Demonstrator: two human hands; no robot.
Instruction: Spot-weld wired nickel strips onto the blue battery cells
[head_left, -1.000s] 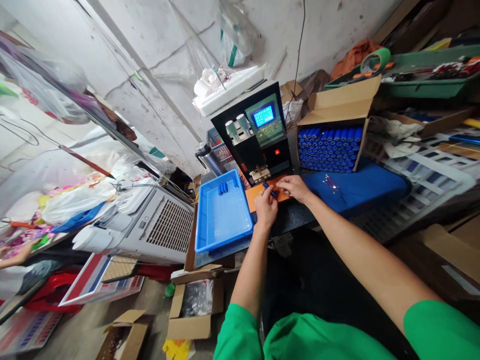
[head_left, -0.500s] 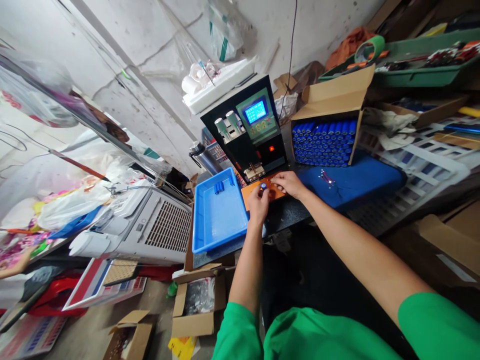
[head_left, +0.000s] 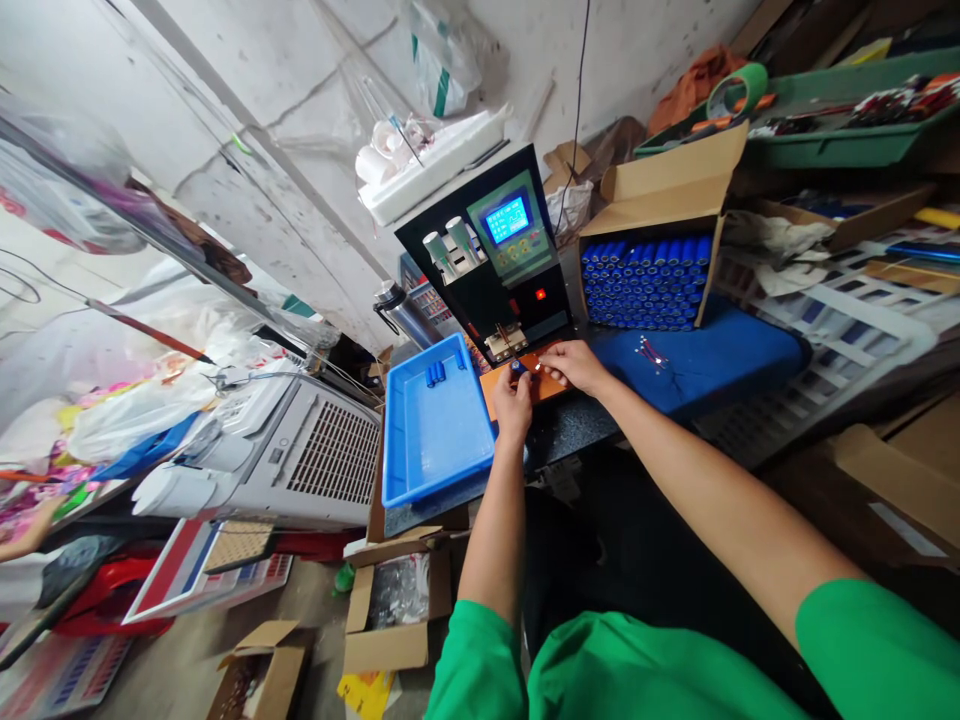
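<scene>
My left hand [head_left: 514, 405] is closed around a blue cylindrical battery cell [head_left: 516, 368], held at the orange plate [head_left: 495, 385] under the electrodes [head_left: 507, 340] of a black spot welder [head_left: 529, 290]. Only the end of the cell shows between the fingers. Just to the right, my right hand [head_left: 576, 366] pinches a small shiny piece [head_left: 538, 366], too small to name, close to the cell. The welder's screen [head_left: 507, 220] glows blue. Several blue cells [head_left: 436, 374] lie in the blue tray [head_left: 435, 450] left of my hands.
An open cardboard box [head_left: 667, 185] packed with blue cells stands right of the welder on a blue surface [head_left: 720, 360], beside thin wires [head_left: 651, 352]. A steel flask [head_left: 405, 312] stands behind the tray. A grey air cooler [head_left: 300, 450] is at the left.
My left hand has tipped the cell forward toward the electrodes. The shiny piece in my right hand now shows more clearly beside it. The view has shifted slightly.
</scene>
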